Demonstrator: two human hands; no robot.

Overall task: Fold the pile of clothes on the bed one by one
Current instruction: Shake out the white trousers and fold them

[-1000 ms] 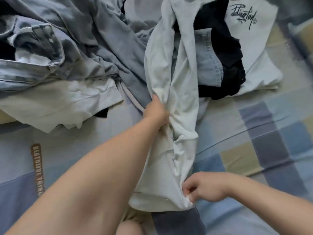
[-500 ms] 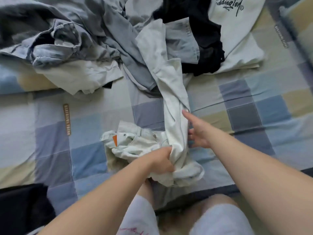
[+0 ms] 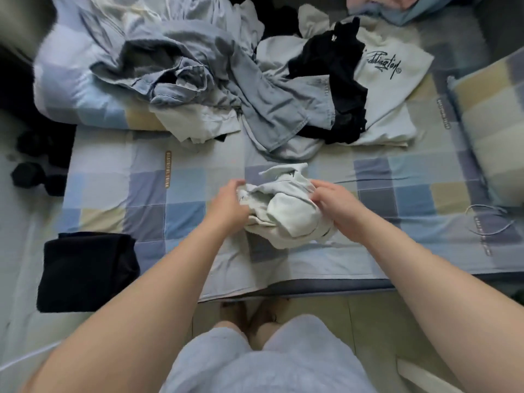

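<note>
**Listener:** What lies to the left of the bundle the person is working on?

**Describer:** Well to the left of the pale garment (image 3: pixel 283 214), near the front edge of the bed (image 3: pixel 397 251), sits a folded dark garment (image 3: pixel 88 270). It is squared up and set apart, probably a finished piece kept clear of the unsorted clothes. Between it and the pale garment, a narrow brown strip (image 3: pixel 168 169) printed on the checked sheet carries capital letters, too small to read with certainty.

**Listener:** And the hands?

**Describer:** The left hand (image 3: pixel 226 202) grips the pale garment's left edge, fingers curled into the cloth. The right hand (image 3: pixel 334 205) pinches a fold at its right side, fingers bent round the fabric. The garment lies crumpled between them on the sheet, just in front of the person, and is not yet flat. Judging by the two-sided hold, the person means to pull it open and spread it before folding.

**Listener:** What is beyond it?

**Describer:** Behind the pale garment, the pile of clothes (image 3: pixel 215 80) sprawls across the bed, mostly tangled grey-blue denim. Behind and to the right of the pale garment, a black garment (image 3: pixel 334 80) lies over a white shirt (image 3: pixel 397 109). The shirt bears a black handwritten-style word ending in "ington" with a registered-trademark circle, and its first letters are unclear. Far to the right of the pale garment, a checked pillow (image 3: pixel 493 137) rests at the bed's side. A thin cord (image 3: pixel 487 222) is looped on the sheet in front of the pillow.
</note>
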